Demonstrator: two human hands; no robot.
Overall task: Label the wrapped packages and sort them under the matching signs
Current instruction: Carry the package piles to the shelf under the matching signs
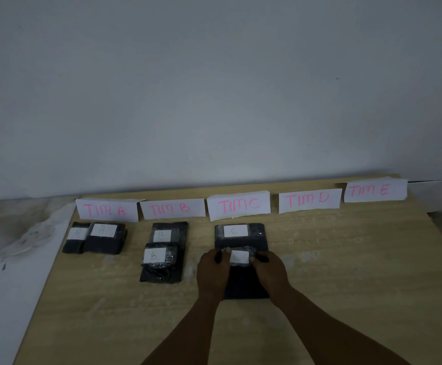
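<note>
Nearest the front edge of the bench [346, 299], two bare forearms reach in from below. The left hand [212, 267] and the right hand [268, 268] each curl their fingers round one side of a dark wrapped package [243, 283], gripping it by its far end. The package lies flat, its long axis running from the front edge toward the back edge, and its white label [239, 257] sits at the far end between the thumbs; the letter on it is too faint to read. Just beyond it lies a second package [239, 237] labelled C. To the left lie two overlapping packages marked B [162, 252], and farther left two marked A [96, 238]. Along the back edge stand five paper signs: TIM A [106, 209], TIM B [172, 208], TIM C [239, 204], TIM D [308, 200], TIM E [374, 190].
</note>
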